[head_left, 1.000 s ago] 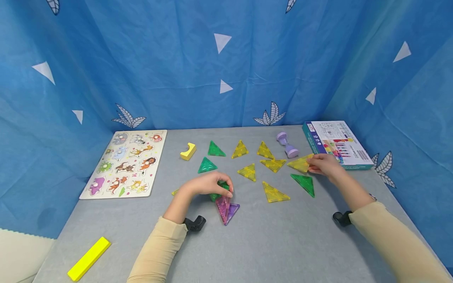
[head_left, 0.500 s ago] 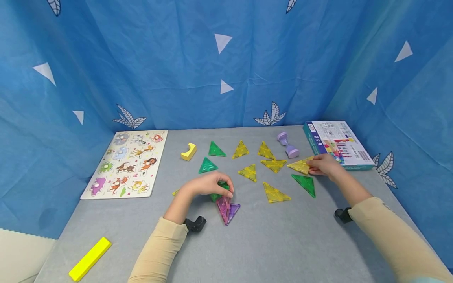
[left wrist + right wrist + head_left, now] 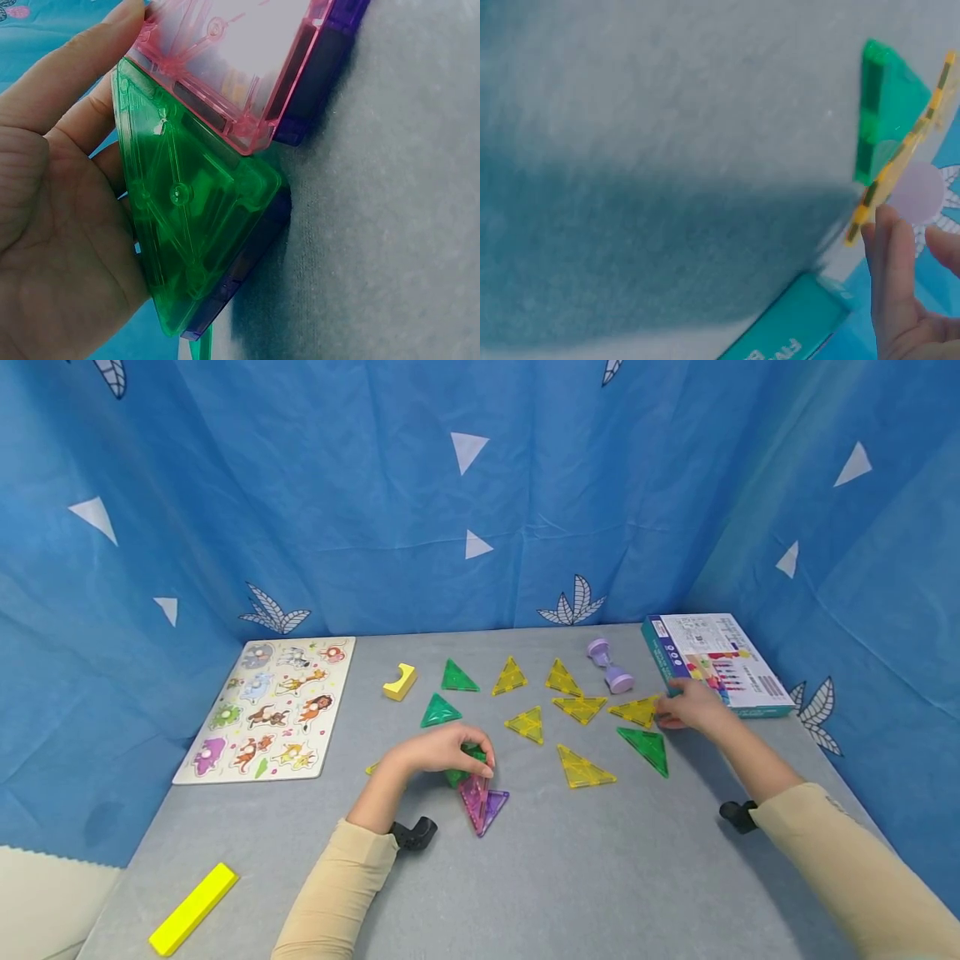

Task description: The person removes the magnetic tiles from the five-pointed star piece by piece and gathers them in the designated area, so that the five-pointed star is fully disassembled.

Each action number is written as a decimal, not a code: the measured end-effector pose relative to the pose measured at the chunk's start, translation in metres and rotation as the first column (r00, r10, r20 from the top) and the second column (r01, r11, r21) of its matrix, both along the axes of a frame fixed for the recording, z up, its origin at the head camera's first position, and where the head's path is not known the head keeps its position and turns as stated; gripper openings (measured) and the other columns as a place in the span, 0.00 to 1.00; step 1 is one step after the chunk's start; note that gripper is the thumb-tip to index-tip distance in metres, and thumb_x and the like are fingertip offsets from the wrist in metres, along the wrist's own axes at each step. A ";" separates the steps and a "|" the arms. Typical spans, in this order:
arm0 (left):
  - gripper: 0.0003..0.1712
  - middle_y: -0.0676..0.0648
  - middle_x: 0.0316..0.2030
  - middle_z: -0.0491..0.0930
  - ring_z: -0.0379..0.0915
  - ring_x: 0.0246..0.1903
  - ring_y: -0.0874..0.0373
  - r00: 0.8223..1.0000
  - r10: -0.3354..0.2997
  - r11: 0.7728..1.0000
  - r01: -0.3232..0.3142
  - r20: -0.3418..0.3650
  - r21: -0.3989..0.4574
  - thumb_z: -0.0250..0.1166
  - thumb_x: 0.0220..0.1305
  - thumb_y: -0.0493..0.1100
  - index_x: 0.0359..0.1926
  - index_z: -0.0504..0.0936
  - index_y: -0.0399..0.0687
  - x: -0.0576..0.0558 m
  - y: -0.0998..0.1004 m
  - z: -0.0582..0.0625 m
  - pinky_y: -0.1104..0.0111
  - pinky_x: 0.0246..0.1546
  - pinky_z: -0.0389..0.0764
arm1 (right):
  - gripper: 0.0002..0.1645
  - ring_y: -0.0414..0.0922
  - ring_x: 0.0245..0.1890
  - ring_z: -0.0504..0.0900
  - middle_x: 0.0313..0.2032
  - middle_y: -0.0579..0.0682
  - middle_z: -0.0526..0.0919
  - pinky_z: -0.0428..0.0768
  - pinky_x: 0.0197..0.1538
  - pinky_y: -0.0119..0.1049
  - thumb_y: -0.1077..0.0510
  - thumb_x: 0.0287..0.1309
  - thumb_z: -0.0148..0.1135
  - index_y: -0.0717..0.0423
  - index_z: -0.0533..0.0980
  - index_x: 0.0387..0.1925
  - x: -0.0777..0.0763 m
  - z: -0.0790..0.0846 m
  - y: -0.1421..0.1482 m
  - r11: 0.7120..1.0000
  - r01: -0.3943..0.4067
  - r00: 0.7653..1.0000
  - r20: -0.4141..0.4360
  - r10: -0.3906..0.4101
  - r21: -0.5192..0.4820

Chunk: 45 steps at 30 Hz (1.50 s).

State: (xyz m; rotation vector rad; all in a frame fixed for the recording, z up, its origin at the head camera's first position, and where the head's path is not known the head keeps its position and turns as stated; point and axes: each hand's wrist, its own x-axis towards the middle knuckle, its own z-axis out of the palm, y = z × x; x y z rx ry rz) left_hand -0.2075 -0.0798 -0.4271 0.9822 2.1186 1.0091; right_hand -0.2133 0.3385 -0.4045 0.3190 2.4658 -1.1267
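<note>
My left hand (image 3: 450, 752) curls round upright triangular magnetic tiles, a green tile (image 3: 184, 191) and a pink tile (image 3: 225, 52). Its thumb lies at the pink tile's edge, and its other fingers are behind the tiles. Purple tiles (image 3: 493, 808) lie at their base on the table. My right hand (image 3: 693, 705) is at the right end of a yellow triangular tile (image 3: 633, 711). In the right wrist view its fingers are straight beside the yellow tile (image 3: 900, 161), with the thumb held apart. A green triangular tile (image 3: 647, 750) lies just in front.
Several yellow tiles (image 3: 579, 767) and green tiles (image 3: 440, 711) are spread over the middle. A purple hourglass-shaped toy (image 3: 610, 666) and a box (image 3: 720, 664) are at the back right. An animal puzzle board (image 3: 266, 710), a yellow arch block (image 3: 400, 682) and a yellow bar (image 3: 193, 908) are leftward.
My right hand has let go of the yellow tile, which now lies on the table, and its fingers have spread. The left hand has stayed in place.
</note>
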 end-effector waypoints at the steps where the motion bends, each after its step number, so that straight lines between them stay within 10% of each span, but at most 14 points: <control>1: 0.04 0.56 0.31 0.80 0.74 0.30 0.60 1.000 0.001 1.000 -0.001 0.000 0.000 0.68 0.56 0.50 0.32 0.82 0.58 0.000 0.000 0.000 0.65 0.36 0.75 | 0.41 0.48 0.37 0.82 0.56 0.72 0.65 0.80 0.43 0.39 0.54 0.65 0.52 0.71 0.46 0.68 0.002 0.003 -0.003 1.000 -0.014 1.000 -0.022 0.014 0.016; 14: 0.04 0.54 0.31 0.80 0.74 0.29 0.60 1.000 0.015 1.000 -0.015 0.009 0.016 0.68 0.57 0.48 0.33 0.82 0.57 0.001 -0.002 0.002 0.66 0.35 0.75 | 0.23 0.58 0.42 0.80 0.47 0.63 0.79 0.80 0.44 0.43 0.51 0.64 0.56 0.62 0.72 0.55 0.032 0.032 -0.086 0.970 -0.208 0.952 -0.253 0.171 -0.123; 24: 0.04 0.52 0.32 0.81 0.76 0.32 0.57 0.996 0.082 0.994 -0.084 0.034 0.074 0.67 0.59 0.46 0.34 0.82 0.53 0.005 -0.001 0.003 0.64 0.38 0.76 | 0.21 0.53 0.34 0.82 0.34 0.58 0.83 0.81 0.37 0.41 0.52 0.59 0.62 0.64 0.77 0.48 0.064 -0.004 -0.183 0.849 -0.439 0.897 -0.204 0.392 -0.296; 36: 0.06 0.53 0.37 0.78 0.71 0.37 0.57 0.966 0.258 0.950 -0.259 0.033 0.175 0.67 0.58 0.48 0.34 0.82 0.54 0.015 0.005 -0.011 0.65 0.37 0.74 | 0.10 0.43 0.25 0.81 0.25 0.50 0.83 0.81 0.30 0.37 0.57 0.57 0.63 0.62 0.79 0.37 0.065 -0.022 -0.221 0.848 -0.440 0.897 -0.189 0.400 -0.296; 45: 0.14 0.54 0.42 0.78 0.72 0.45 0.56 0.967 0.252 0.953 -0.256 0.046 0.164 0.66 0.59 0.50 0.43 0.81 0.51 0.018 -0.005 -0.011 0.64 0.43 0.74 | 0.09 0.41 0.25 0.81 0.26 0.50 0.83 0.81 0.30 0.36 0.59 0.58 0.62 0.62 0.80 0.37 0.066 -0.026 -0.224 0.836 -0.435 0.900 -0.175 0.398 -0.334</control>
